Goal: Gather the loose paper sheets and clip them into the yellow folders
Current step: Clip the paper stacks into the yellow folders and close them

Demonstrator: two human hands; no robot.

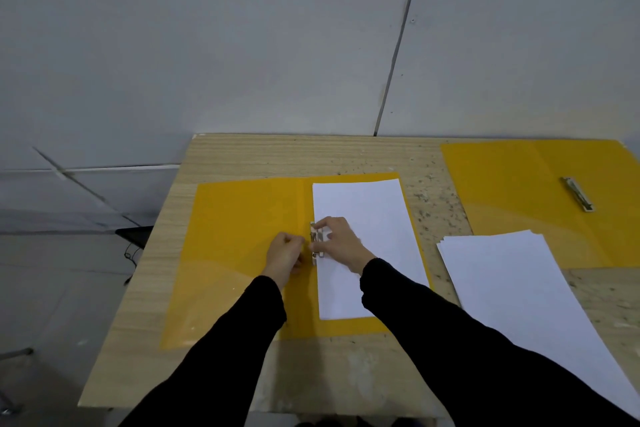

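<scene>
The open yellow folder [235, 253] lay flat mid-table [242, 156], its spine running near to far. A white sheet [367, 218] sat on its right half, long axis along the same line, its left edge at the metal clip [316, 240] on the spine. The right hand [341, 243] reached in palm down, forefinger and thumb curled round the clip. The left hand [285, 253], knuckles up and fingers curled tight, sat just left of the clip; whether it held anything could not be told. A second yellow folder [519, 184] lay open far right, with loose sheets [512, 288] overlapping its near edge.
</scene>
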